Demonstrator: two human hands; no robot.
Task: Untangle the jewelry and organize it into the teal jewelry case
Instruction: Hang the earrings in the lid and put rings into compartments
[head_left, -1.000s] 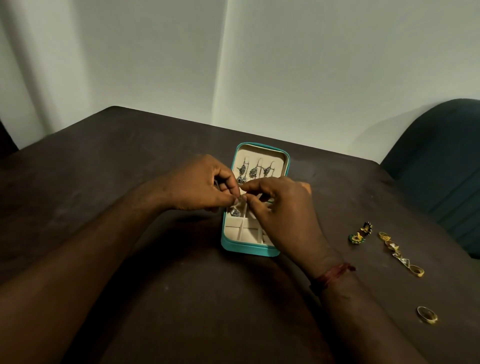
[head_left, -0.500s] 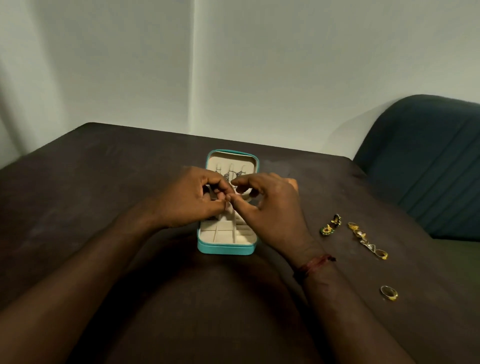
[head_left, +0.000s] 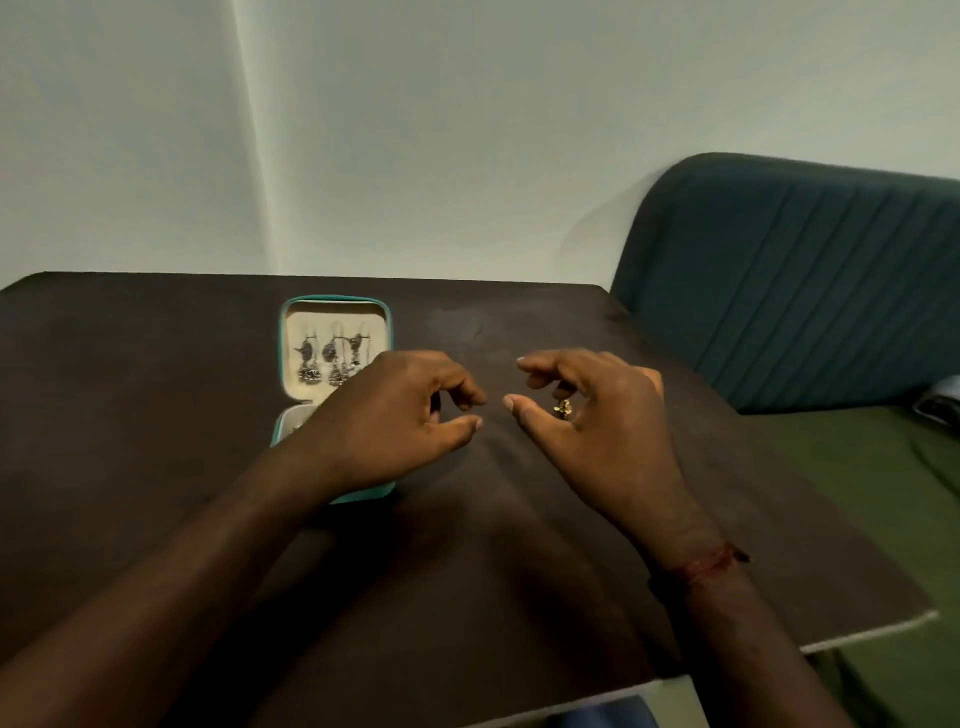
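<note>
Teal jewelry case (head_left: 283, 354) was seen open and flat on the dark table (head_left: 156, 395), left of centre, towards the far edge. Three silver earrings (head_left: 332, 364) were hung side by side on the cream lining of the lid half. The near tray half (head_left: 290, 420) was mostly covered by the left hand (head_left: 384, 415); only a sliver of a compartment and the teal front edge were visible, so its contents could not be made out.

Left hand fingers were loosely curled, thumb extended. Nothing was seen held in them.

Right hand (head_left: 602, 421) was held over the table to the right of the case, well apart from it. The two thumb tips were near each other but not touching. The right index was bent forward and the other fingers were curled under. A small gold piece (head_left: 562, 408) was seen in the gap between thumb and curled fingers. Whether it was gripped or lay on the table under the hand could not be told.

A red thread (head_left: 711, 564) was worn on the right wrist. A dark teal ribbed backrest (head_left: 805, 286) and a green seat surface (head_left: 883, 493) were seen past the table's right edge, with a pale wall (head_left: 467, 130) behind.
</note>
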